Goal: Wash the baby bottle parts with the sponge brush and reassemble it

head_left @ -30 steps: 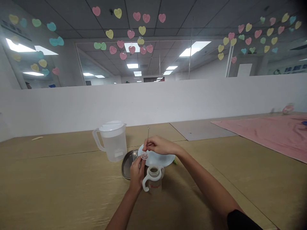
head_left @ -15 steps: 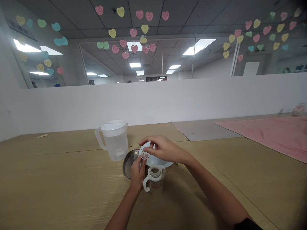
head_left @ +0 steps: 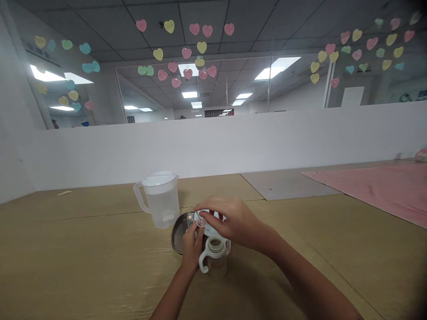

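My left hand (head_left: 191,247) pinches a small clear round part (head_left: 201,222), raised just above an open baby bottle (head_left: 215,258) with white handles. My right hand (head_left: 230,220) is closed on a thin wire-like tool (head_left: 199,217) whose tip lies at the clear part. The bottle stands upright on the wooden table (head_left: 83,266), right below both hands. A pale blue plate (head_left: 211,230) lies behind the bottle, mostly hidden by my right hand.
A clear plastic pitcher (head_left: 160,199) with a white lid stands to the left behind the hands. A round metal dish (head_left: 179,232) lies beside my left hand. A pink cloth (head_left: 376,186) covers the table at the far right. A white partition wall (head_left: 213,142) runs along the back.
My right hand has lowered and tilted the thin tool from upright down to the clear part. Both hands stay above the bottle. The view has shifted a little.
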`<state>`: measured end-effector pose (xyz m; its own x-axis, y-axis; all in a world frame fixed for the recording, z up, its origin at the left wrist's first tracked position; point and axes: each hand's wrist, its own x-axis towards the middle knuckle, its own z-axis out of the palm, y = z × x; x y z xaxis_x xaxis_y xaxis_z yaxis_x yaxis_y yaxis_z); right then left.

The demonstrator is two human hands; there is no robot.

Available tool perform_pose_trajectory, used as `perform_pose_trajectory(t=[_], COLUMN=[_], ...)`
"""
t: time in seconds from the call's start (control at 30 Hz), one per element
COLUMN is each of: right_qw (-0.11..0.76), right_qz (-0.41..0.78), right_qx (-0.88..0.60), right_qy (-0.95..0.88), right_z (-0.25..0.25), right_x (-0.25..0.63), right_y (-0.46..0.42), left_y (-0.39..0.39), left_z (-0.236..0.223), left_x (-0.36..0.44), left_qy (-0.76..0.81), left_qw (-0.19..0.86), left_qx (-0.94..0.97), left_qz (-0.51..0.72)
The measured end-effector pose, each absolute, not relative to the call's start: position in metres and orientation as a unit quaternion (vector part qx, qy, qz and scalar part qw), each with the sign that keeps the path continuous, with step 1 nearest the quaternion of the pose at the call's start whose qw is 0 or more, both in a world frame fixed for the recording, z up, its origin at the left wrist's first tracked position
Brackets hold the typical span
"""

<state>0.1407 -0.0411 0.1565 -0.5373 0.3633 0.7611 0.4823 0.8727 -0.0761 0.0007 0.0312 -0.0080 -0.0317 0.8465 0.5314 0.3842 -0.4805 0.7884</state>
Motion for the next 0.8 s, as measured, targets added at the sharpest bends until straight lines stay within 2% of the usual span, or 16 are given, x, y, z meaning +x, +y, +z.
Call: perform_pose_trajectory(t=[0.33,0.8], right_qw=[0.416,0.382], right_qz=[-0.132,-0.138], right_qx=[-0.256,-0.261], right_qy=[-0.862,-0.876], right_z=[0.1594,0.159], right_x=[0.1435,0.1459], right_y=[-0.048,-0.052], left_y=[0.03,0.0313], left_z=[-0.0052,-0.0039], left_x=[0.0009,0.0008], left_qy=[0.458,0.467], left_qw=[0.19,0.167], left_qx=[0.668,0.68], left_qz=[0.555,0.54])
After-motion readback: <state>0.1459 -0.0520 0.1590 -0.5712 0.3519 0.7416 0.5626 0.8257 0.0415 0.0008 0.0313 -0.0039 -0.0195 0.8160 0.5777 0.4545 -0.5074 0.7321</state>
